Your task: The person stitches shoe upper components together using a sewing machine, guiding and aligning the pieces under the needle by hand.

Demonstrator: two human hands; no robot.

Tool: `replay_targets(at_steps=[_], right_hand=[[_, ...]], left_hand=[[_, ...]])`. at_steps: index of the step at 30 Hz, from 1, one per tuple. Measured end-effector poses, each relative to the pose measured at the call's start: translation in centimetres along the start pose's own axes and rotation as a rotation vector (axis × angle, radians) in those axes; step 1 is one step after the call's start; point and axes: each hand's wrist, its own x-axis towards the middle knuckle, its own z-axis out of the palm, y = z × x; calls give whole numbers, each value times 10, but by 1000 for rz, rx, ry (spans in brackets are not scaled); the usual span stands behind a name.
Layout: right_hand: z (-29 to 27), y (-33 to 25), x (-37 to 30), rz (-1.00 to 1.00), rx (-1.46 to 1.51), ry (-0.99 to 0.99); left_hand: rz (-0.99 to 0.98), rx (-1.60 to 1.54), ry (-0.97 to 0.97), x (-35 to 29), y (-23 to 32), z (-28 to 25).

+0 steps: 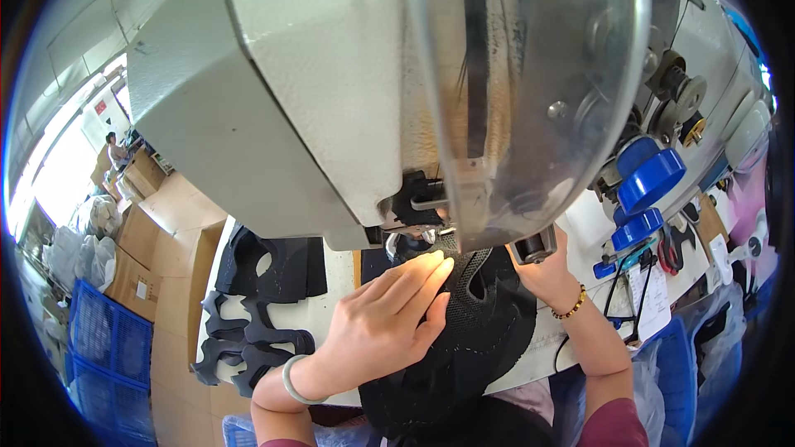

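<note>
A black fabric piece with a grey mesh section (474, 302) lies under the head of a grey sewing machine (323, 74) and drapes over the table's near edge. My left hand (385, 314) rests on its left side, fingers stretched out together, with the tips beside the lit needle area (426, 236). On the fabric's right side is my right hand (542, 271), its fingers mostly hidden behind a dark machine part (534, 246) and the clear curved guard (530, 116). Whether it grips the cloth cannot be seen.
Cut black pieces (257, 323) lie on the white table at left. Blue knobs (650, 178), red-handled scissors (669, 252) and a paper slip (650, 294) are at right. Blue crates (108, 356) and cardboard boxes (137, 281) stand on the floor; a person (116, 149) sits far off.
</note>
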Motion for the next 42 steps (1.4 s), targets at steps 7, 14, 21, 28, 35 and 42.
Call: replay_targets(at_steps=[7,14,21,28,35,42], right_hand=[[-6,16,-21,278,279,-166],[4,2,-13,292,356,63],[-3,0,-12,218,158,13],[-13,-3,-10,75,23,-106],[-17,-6,-11,15,-127,-63],[-24,-17,-5,-212,-269,-122]], left_hand=[[26,95,52,-1,-1,7],[14,60,45,0,-3,4],[42,20,44,3,-10,3],[26,73,-36,7,-8,-4],[-13,133,-116,6,-1,-3],[74,307,27,-3,-1,15]])
